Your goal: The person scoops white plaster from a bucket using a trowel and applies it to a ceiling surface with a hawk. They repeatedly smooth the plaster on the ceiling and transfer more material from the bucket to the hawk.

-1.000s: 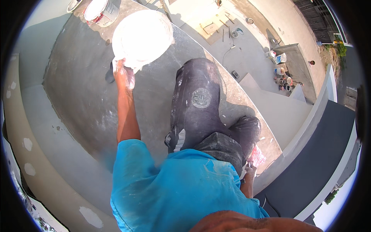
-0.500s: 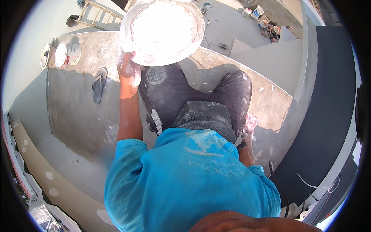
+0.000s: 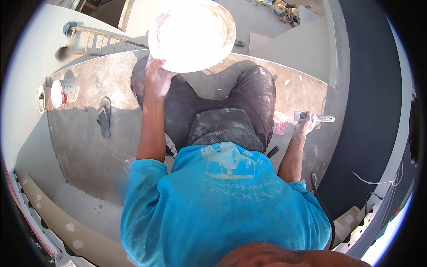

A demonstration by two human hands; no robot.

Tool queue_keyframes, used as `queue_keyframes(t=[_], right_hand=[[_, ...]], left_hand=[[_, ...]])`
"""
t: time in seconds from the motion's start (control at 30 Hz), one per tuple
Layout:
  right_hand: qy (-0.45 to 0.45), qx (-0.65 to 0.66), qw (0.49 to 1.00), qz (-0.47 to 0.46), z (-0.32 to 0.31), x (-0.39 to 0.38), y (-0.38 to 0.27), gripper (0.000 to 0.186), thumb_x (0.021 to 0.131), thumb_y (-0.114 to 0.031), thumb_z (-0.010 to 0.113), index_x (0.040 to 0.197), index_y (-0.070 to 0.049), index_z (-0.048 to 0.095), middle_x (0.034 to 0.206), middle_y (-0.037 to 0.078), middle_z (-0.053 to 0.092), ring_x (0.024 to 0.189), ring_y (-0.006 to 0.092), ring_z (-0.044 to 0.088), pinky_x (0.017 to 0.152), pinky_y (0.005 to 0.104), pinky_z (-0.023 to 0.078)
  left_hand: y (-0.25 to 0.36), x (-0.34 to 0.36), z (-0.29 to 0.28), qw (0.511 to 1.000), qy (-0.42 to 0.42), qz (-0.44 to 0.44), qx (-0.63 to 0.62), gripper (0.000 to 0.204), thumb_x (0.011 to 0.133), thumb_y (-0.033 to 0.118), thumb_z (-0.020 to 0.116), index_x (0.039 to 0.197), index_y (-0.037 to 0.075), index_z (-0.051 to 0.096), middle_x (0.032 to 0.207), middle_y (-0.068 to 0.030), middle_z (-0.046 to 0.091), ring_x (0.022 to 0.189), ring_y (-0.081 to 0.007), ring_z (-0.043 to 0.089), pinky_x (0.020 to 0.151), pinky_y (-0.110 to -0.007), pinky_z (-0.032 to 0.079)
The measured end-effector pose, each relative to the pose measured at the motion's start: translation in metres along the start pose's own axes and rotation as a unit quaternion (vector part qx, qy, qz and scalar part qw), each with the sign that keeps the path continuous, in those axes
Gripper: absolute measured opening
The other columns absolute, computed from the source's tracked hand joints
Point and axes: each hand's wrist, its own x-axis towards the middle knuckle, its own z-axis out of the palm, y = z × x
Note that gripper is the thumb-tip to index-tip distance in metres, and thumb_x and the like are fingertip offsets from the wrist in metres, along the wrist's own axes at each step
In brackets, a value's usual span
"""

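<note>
My left hand (image 3: 159,78) is closed on the near left edge of a white round basin (image 3: 191,68), held up beyond my left knee. Strong glare whites out the basin's inside, so its contents cannot be made out. Out to the right, my right hand (image 3: 306,126) grips a putty knife (image 3: 324,118); its blade points left and its pale handle points right. Both hands carry white powdery smears. Beside my right thigh lies a crumpled pink-and-white plastic packet (image 3: 281,123). A short black handle-like thing (image 3: 272,151) shows near my right hip.
A flip-flop (image 3: 103,118) lies on the concrete surface (image 3: 80,138) at left, near a tipped white bucket (image 3: 69,91). Farther off are a wooden ladder (image 3: 106,42) and several paint buckets (image 3: 289,17). A dark panel (image 3: 369,107) runs along the right; a black cable (image 3: 316,196) curves nearby.
My right hand has come up and outward from beside my right hip, and the putty knife now shows in it. My left hand still holds the basin. The view has shifted.
</note>
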Motion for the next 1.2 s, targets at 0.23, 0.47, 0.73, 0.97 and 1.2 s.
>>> queue_keyframes(t=[0.23,0.47,0.73,0.97,1.2], right_hand=[[-0.293,0.018,0.94,-0.177,0.159,-0.09,-0.121,0.023,0.084,-0.012,0.071,0.101,-0.007,0.058,0.095,0.007,0.062,0.083,0.0164,0.06,0.071,0.0301,0.048],[-0.473,-0.143,0.808,-0.322,0.223,-0.206,-0.139,0.019,0.085,-0.013,0.071,0.098,-0.002,0.063,0.088,0.006,0.065,0.084,0.0137,0.061,0.078,0.0286,0.049],[-0.519,-0.083,0.748,-0.405,0.255,-0.221,-0.072,0.02,0.079,-0.002,0.069,0.098,-0.007,0.069,0.09,0.01,0.069,0.084,0.0205,0.067,0.073,0.0276,0.054],[-0.49,-0.068,0.681,-0.54,0.271,-0.215,-0.064,0.022,0.081,0.0,0.068,0.102,-0.007,0.069,0.089,0.008,0.07,0.085,0.021,0.067,0.075,0.0284,0.054],[-0.497,-0.109,0.636,-0.581,0.269,-0.217,-0.07,0.013,0.076,-0.004,0.074,0.088,-0.006,0.072,0.086,0.008,0.071,0.08,0.0193,0.069,0.072,0.0285,0.055]], left_hand=[[-0.037,0.023,-0.006,1.0,0.006,0.008,0.014,0.064,0.078,0.012,0.054,0.137,0.001,0.032,0.123,-0.0159,0.048,0.109,-0.0274,0.056,0.085,-0.043,0.053],[-0.052,0.023,0.002,0.993,0.021,-0.045,0.11,0.057,0.081,0.017,0.058,0.132,0.002,0.036,0.122,-0.0158,0.05,0.108,-0.0258,0.057,0.077,-0.042,0.057],[-0.071,0.023,-0.01,0.989,-0.039,0.038,0.135,0.056,0.086,0.01,0.059,0.134,0.001,0.033,0.127,-0.0138,0.05,0.113,-0.0214,0.052,0.079,-0.032,0.056],[-0.073,0.022,-0.01,0.986,-0.076,0.094,0.114,0.059,0.085,0.009,0.06,0.136,0.0,0.032,0.127,-0.0137,0.05,0.111,-0.0193,0.052,0.08,-0.028,0.054],[-0.068,0.025,-0.003,0.994,-0.02,0.031,0.099,0.061,0.082,0.013,0.063,0.134,-0.001,0.035,0.123,-0.0141,0.054,0.106,-0.0196,0.055,0.078,-0.028,0.053]])
